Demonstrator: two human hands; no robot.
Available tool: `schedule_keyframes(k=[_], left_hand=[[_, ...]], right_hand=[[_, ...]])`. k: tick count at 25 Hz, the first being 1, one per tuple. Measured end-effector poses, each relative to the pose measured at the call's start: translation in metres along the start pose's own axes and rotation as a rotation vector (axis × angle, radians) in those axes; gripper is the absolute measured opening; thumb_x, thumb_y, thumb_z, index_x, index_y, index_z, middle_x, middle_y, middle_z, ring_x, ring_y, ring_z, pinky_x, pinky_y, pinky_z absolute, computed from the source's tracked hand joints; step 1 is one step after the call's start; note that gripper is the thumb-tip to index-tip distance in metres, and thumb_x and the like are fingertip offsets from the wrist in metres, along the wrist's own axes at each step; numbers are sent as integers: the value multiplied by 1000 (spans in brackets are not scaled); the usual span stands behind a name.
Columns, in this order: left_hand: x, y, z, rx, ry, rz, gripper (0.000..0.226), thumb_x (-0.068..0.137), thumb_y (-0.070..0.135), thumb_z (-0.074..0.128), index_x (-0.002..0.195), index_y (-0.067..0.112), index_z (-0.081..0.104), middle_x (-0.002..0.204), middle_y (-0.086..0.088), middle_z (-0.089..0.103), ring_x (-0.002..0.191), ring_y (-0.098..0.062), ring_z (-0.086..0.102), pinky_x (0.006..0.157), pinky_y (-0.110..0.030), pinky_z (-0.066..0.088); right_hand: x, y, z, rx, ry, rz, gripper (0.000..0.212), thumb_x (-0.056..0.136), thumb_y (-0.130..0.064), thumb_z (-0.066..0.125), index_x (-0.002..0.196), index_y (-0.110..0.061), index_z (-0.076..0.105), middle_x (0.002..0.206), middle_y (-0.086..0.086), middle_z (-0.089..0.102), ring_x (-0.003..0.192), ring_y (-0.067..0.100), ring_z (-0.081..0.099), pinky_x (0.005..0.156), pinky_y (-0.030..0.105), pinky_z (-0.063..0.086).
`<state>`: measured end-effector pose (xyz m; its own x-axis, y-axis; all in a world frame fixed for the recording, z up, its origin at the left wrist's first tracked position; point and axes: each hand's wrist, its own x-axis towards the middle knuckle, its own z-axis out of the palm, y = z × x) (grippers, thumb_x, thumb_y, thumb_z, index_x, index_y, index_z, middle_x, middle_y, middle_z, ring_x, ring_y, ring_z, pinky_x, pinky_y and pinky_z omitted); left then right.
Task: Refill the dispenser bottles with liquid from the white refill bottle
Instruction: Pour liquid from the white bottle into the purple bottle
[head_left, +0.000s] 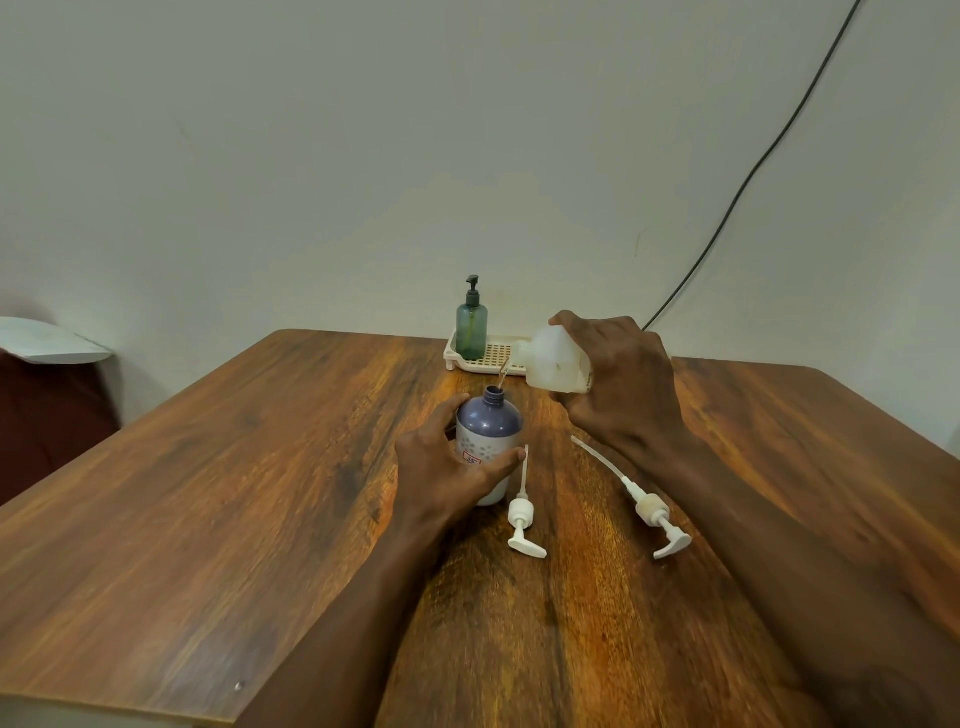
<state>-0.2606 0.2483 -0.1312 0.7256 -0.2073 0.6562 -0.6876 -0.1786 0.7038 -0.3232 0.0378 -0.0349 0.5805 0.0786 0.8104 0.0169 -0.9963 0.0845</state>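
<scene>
Refill bottle (558, 364): white, tipped on its side, mouth toward 9 o'clock, held above the table (208, 493) near its centre.

Head view (the only view):
- Right hand (618, 384) wrapped closed around the refill bottle's base end; bottle well tilted.
- A thin amber stream (503, 373) runs from its mouth down to the open neck of the purple bottle (489, 421). Pour in progress.
- Purple bottle upright on the table, at 8 o'clock from the refill bottle's mouth. Cap off. Left hand (447, 467) curled partly round its lower body, fingers spread, steadying it.
- Two white pumps lie flat on the table with their tubes pointing away: short pump (522, 512) just at 3 o'clock of the purple bottle, long pump (644, 501) further out at 3 o'clock, under the right forearm.
- Green bottle (471, 325) stands in the tray (498, 358) at 12 o'clock, by the wall, dark pump fitted.

Progress (judgement): mid-task. Purple bottle is being filled; level inside cannot be read through the opaque wall. Left to do: finish the pour, refit a pump to it. Whether the green bottle needs filling cannot be told; it looks closed and some liquid shows in it. The second loose pump likely belongs to the refill bottle.
</scene>
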Motion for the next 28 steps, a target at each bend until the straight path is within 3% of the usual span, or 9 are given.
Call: schedule_keyframes(k=[24,28], left_hand=[[-1,0,-1,4,1,-7,81,67,53,91,136,22,59,124,11,68,107,3,64,88,-19,57],[0,1,0,17,8,-5,82,66,52,92,136,22,59,123,13,67,106,11,61,87,-14,55]], right_hand=[[2,-1,-3,-27,-9,-10,84,61,-35,90,136,-18,56,119,10,71,104,33,65,87,48,53],[3,-1,-1,-30,-6,-14,84,61,-36,90,136,-19,55,119,10,71,105,32,65,86,48,53]])
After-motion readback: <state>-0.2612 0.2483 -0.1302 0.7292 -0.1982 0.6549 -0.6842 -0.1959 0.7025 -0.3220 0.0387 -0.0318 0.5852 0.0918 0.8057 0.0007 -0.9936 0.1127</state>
